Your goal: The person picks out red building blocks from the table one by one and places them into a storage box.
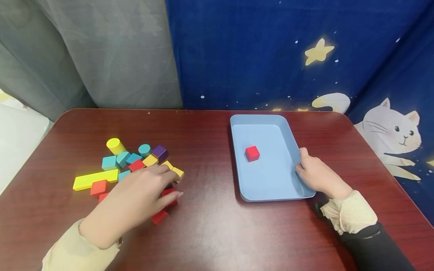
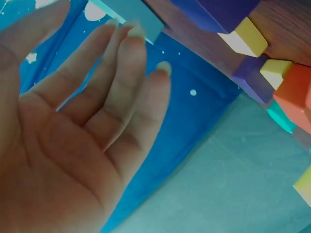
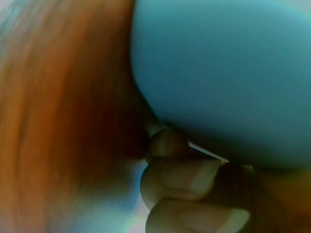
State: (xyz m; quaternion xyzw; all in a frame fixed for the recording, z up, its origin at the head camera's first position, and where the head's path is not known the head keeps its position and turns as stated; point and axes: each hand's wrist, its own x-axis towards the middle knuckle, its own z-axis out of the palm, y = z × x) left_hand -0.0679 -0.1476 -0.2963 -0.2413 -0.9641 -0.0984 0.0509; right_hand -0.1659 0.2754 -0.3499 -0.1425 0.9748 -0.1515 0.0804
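Observation:
My left hand [image 1: 144, 190] reaches over a loose pile of coloured blocks, near the red blocks [image 1: 169, 196] and yellow blocks [image 1: 178, 174] at the pile's right side. In the left wrist view its fingers [image 2: 129, 82] are gently bent with nothing between them and the palm. At the right, my right hand [image 1: 317, 173] grips the right rim of the light blue tray [image 1: 264, 184], thumb on top. From the right wrist view, its curled fingertips [image 3: 184, 177] sit at the tray's underside [image 3: 218, 82]. One red cube [image 1: 252, 153] lies inside the tray, left of centre.
On the table [image 1: 203, 233], the pile also has a yellow cylinder [image 1: 115, 146], a long yellow bar [image 1: 96, 179], several teal blocks [image 1: 110, 163] and a purple block [image 1: 160, 153]. Behind the table's far edge hang a grey curtain [image 1: 118, 56] and a blue starry curtain [image 1: 237, 56].

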